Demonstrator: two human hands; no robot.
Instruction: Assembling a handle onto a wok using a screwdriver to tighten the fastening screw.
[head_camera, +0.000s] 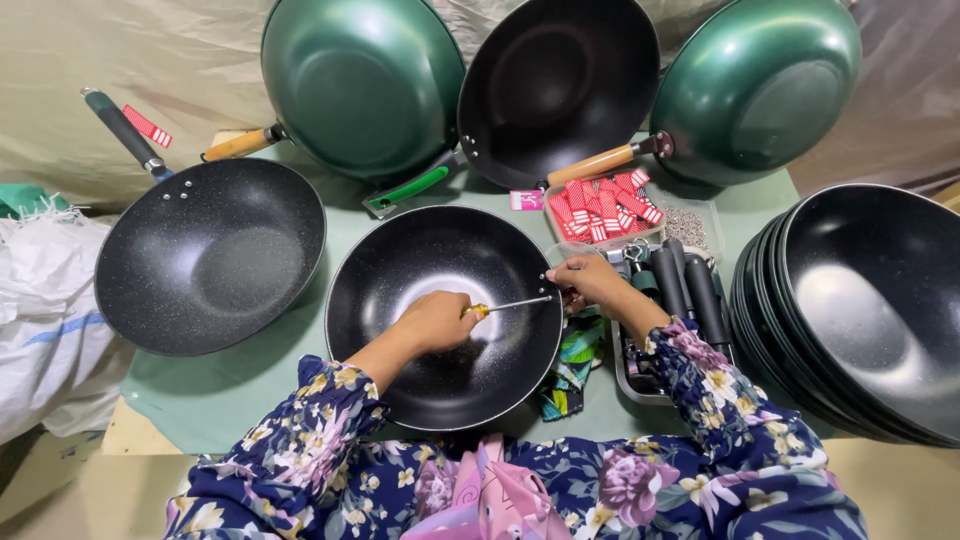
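From the head camera, a black nonstick wok (445, 315) with a glossy, faintly speckled bowl sits in the middle of the green-covered bench (200, 395), directly in front of the person. The left hand (437, 320) is inside the bowl, fist closed round the yellow handle of a screwdriver (508, 304); its thin metal shaft runs across to the wok's right rim. The right hand (588, 280) is pinched closed at that rim where the shaft's tip meets it; what the fingers grip there is too small to tell.

To the left lies a second black speckled wok (210, 255) with a dark handle and metal collar. Three woks lean upright at the back: a matte green one (365, 85) with a wooden handle, a black one (558, 90) with a green handle, and another green one (760, 90) with a wooden handle. At the right edge stands a nested stack of black handleless bowls (860, 310).

Behind the right hand, a clear plastic tray (700, 225) holds red-and-white striped tags (605, 210) in one part and small grey hardware in another. Beside the forearm, a grey tray (630, 375) holds round black handles (690, 290). A white woven sack (45, 320) lies off the bench's left end.
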